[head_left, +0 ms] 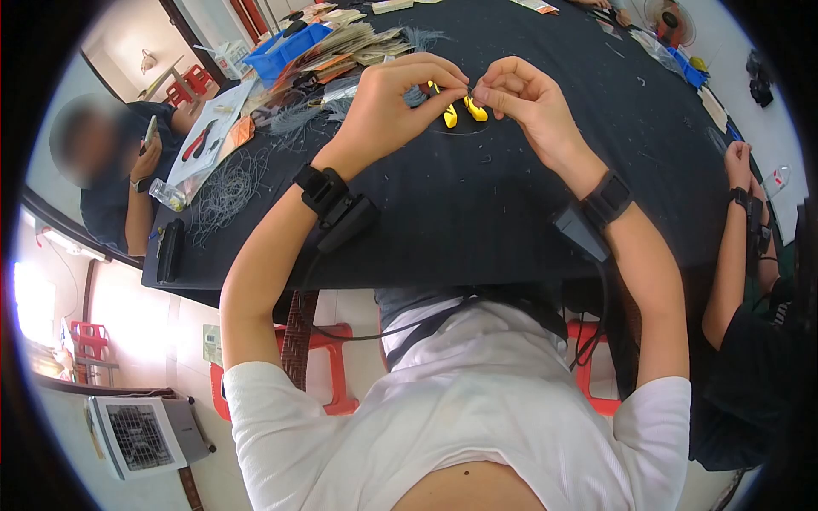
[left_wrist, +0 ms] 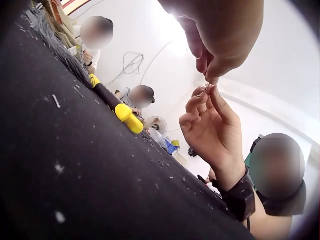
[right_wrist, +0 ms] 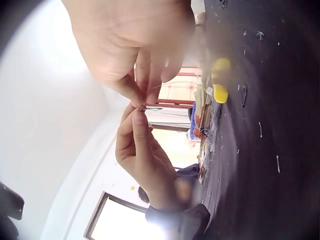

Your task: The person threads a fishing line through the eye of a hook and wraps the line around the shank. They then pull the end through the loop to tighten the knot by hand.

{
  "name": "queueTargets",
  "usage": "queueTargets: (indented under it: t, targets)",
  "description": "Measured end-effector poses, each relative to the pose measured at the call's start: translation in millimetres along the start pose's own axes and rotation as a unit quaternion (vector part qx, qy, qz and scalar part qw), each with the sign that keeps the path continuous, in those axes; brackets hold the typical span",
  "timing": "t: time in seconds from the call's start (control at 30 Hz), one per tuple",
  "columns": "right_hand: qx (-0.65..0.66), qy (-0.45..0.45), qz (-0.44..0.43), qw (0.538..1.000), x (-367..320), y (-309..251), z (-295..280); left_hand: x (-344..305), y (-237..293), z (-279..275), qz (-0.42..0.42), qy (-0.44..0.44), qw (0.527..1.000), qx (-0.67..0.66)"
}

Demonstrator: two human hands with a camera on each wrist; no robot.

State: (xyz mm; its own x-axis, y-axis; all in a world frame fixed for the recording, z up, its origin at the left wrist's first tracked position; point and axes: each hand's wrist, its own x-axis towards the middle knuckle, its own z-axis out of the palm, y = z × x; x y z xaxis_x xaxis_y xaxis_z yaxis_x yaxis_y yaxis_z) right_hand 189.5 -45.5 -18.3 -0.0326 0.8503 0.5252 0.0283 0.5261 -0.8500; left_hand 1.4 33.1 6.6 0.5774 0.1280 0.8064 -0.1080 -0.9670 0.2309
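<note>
My left hand (head_left: 396, 100) and right hand (head_left: 532, 106) meet over the far part of the black cloth, fingertip to fingertip. Between them, both pinch a tiny looped piece of thin line (right_wrist: 153, 108); its exact kind is too small to tell. In the right wrist view, one fine strand (right_wrist: 175, 84) curves away from the fingers of the right hand (right_wrist: 135, 45). The left hand (right_wrist: 145, 155) faces it from below, thumb and forefinger pressed together. A hand tool with yellow handles (head_left: 450, 117) lies on the cloth just under the hands.
Tangled grey line (head_left: 230, 192), stacked paper packets (head_left: 349, 47) and a blue tray (head_left: 285, 53) occupy the left side. Red-handled pliers (head_left: 198, 140) lie on a white sheet near a jar (head_left: 168, 195). Small line scraps dot the cloth. People sit at both sides.
</note>
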Motion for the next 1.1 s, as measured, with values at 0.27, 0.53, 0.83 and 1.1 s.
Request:
queueTargets:
  t: [0.27,0.53,0.83,1.1]
  targets:
    - [0.002,-0.004,0.008,1.000,-1,-2,1,0,0,2,0.002,0.002,1.000,-0.015]
    - [-0.005,-0.014,-0.008,1.000,0,-2,2,0,1,2,-0.023,-0.011,0.999,-0.045]
    - [0.031,-0.018,0.111,0.993,-4,-3,7,-4,-4,-4,-0.274,-0.099,0.925,-0.245]
    - [0.064,0.013,0.157,0.985,-4,2,8,-3,-10,-6,-0.285,-0.076,0.919,-0.262]
